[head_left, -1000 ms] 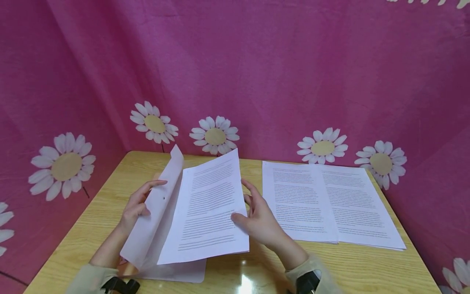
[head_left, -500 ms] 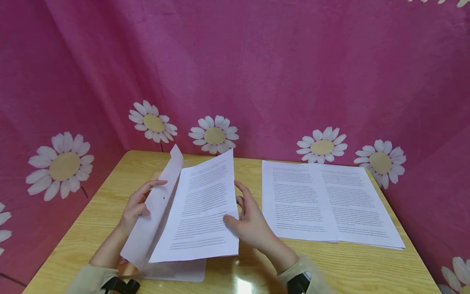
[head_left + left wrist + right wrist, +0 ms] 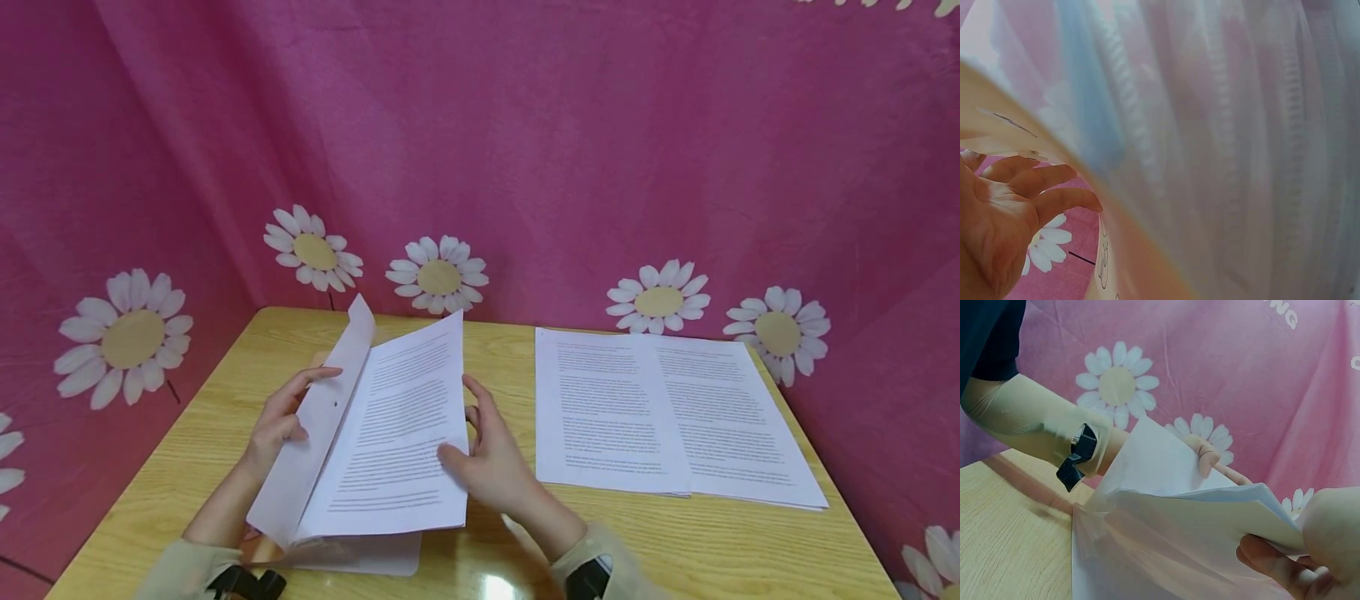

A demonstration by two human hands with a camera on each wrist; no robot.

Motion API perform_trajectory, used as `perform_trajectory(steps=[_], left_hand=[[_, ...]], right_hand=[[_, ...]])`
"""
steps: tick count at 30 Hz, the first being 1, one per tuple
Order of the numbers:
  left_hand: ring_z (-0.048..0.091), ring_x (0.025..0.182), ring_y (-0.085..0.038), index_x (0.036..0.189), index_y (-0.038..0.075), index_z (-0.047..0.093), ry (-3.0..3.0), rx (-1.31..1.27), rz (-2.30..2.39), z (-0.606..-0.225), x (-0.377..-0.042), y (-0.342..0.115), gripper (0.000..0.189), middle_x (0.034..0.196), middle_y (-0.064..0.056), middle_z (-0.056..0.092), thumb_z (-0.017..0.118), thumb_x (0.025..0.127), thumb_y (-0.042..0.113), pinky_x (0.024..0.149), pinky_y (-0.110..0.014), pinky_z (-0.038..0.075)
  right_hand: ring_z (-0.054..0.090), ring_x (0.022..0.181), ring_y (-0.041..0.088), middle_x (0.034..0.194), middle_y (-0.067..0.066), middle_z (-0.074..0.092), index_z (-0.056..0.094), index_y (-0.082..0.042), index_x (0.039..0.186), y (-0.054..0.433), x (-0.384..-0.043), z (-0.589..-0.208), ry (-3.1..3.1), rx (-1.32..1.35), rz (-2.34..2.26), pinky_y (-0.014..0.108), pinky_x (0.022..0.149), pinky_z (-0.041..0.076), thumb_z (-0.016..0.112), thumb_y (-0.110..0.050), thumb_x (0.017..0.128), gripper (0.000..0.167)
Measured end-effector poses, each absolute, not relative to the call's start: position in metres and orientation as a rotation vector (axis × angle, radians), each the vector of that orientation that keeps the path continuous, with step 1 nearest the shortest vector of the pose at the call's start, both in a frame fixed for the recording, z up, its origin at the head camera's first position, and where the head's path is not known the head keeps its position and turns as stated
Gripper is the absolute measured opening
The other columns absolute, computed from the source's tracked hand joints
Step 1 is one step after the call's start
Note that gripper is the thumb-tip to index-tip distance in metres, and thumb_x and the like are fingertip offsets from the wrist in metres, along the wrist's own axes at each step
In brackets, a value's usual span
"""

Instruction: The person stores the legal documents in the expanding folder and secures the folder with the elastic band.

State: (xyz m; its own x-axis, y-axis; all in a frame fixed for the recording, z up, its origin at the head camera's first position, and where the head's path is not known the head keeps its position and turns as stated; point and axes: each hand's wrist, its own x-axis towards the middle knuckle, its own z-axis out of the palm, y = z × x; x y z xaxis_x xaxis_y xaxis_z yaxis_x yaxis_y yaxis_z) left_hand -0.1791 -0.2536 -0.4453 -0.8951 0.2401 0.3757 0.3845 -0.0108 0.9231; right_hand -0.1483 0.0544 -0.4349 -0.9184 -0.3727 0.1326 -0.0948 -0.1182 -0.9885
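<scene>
My left hand (image 3: 279, 425) holds up the pale, translucent cover of a file folder (image 3: 318, 450), thumb on the near face. In the left wrist view, fingers of the left hand (image 3: 1016, 206) curve against the peach-coloured outer side of the folder (image 3: 1147, 262), which bears a line drawing. My right hand (image 3: 491, 458) pinches the right edge of a stack of printed sheets (image 3: 397, 433), thumb on top and fingers beneath. The stack's left edge lies inside the folder, against the raised cover. In the right wrist view the paper stack (image 3: 1210, 519) looks several sheets thick.
Two further piles of printed sheets, a left pile (image 3: 607, 417) and a right pile (image 3: 738, 425), lie overlapping on the right of the wooden table (image 3: 780, 550). A pink curtain (image 3: 525, 150) with daisies hangs behind the table and at its sides.
The right hand has moved left with the paper stack, bringing its left edge deeper under the folder cover. The left hand and the folder have stayed in place.
</scene>
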Motion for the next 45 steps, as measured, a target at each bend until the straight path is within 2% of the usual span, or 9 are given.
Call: perform_trajectory(steps=[10, 18, 23, 31, 39, 45], left_hand=[[0.056, 0.108, -0.029, 0.142, 0.009, 0.061, -2.127, -0.676, -2.061, -0.444, -0.178, -0.252, 0.073, 0.141, -0.012, 0.053, 0.044, 0.072, -0.002, 0.079, -0.030, 0.050], [0.056, 0.104, -0.029, 0.141, 0.010, 0.063, -2.132, -0.662, -2.035, -0.444, -0.178, -0.252, 0.073, 0.132, -0.016, 0.056, 0.043, 0.071, -0.002, 0.078, -0.031, 0.047], [0.056, 0.105, -0.030, 0.141, 0.007, 0.062, -2.132, -0.671, -2.030, -0.444, -0.177, -0.251, 0.073, 0.134, -0.016, 0.055, 0.043, 0.071, -0.002, 0.080, -0.031, 0.046], [0.057, 0.106, -0.029, 0.141, 0.008, 0.062, -2.111, -0.693, -2.046, -0.445, -0.178, -0.251, 0.074, 0.134, -0.017, 0.055, 0.043, 0.071, -0.003, 0.081, -0.030, 0.047], [0.057, 0.105, -0.030, 0.142, 0.004, 0.061, -2.121, -0.690, -2.038, -0.444, -0.178, -0.250, 0.074, 0.135, -0.017, 0.055, 0.044, 0.070, -0.003, 0.080, -0.031, 0.047], [0.055, 0.108, -0.030, 0.142, 0.006, 0.061, -2.135, -0.673, -2.021, -0.443, -0.177, -0.249, 0.074, 0.139, -0.015, 0.054, 0.045, 0.071, -0.002, 0.081, -0.031, 0.047]], right_hand=[[0.076, 0.085, 0.036, 0.130, 0.029, 0.057, 0.017, -0.007, 0.166, 0.042, -0.151, -0.436, 1.980, -0.536, -2.138, 0.041, 0.069, 0.062, 0.059, 0.010, 0.090, 0.089], [0.075, 0.090, 0.039, 0.131, 0.029, 0.055, 0.017, -0.008, 0.167, 0.036, -0.154, -0.437, 1.945, -0.507, -2.163, 0.044, 0.071, 0.062, 0.058, 0.010, 0.090, 0.089], [0.075, 0.090, 0.041, 0.129, 0.029, 0.053, 0.016, -0.008, 0.167, 0.031, -0.154, -0.439, 1.912, -0.498, -2.178, 0.045, 0.072, 0.062, 0.057, 0.011, 0.091, 0.089], [0.077, 0.083, 0.033, 0.127, 0.027, 0.057, 0.017, -0.006, 0.167, 0.038, -0.157, -0.436, 1.966, -0.505, -2.115, 0.038, 0.069, 0.062, 0.061, 0.008, 0.091, 0.089], [0.076, 0.085, 0.029, 0.130, 0.023, 0.058, 0.013, -0.010, 0.170, 0.056, -0.160, -0.426, 1.884, -0.503, -1.994, 0.044, 0.065, 0.062, 0.062, 0.009, 0.093, 0.092], [0.075, 0.077, 0.027, 0.130, 0.024, 0.059, 0.013, -0.010, 0.169, 0.058, -0.158, -0.424, 1.816, -0.490, -2.001, 0.040, 0.061, 0.061, 0.064, 0.009, 0.091, 0.095]])
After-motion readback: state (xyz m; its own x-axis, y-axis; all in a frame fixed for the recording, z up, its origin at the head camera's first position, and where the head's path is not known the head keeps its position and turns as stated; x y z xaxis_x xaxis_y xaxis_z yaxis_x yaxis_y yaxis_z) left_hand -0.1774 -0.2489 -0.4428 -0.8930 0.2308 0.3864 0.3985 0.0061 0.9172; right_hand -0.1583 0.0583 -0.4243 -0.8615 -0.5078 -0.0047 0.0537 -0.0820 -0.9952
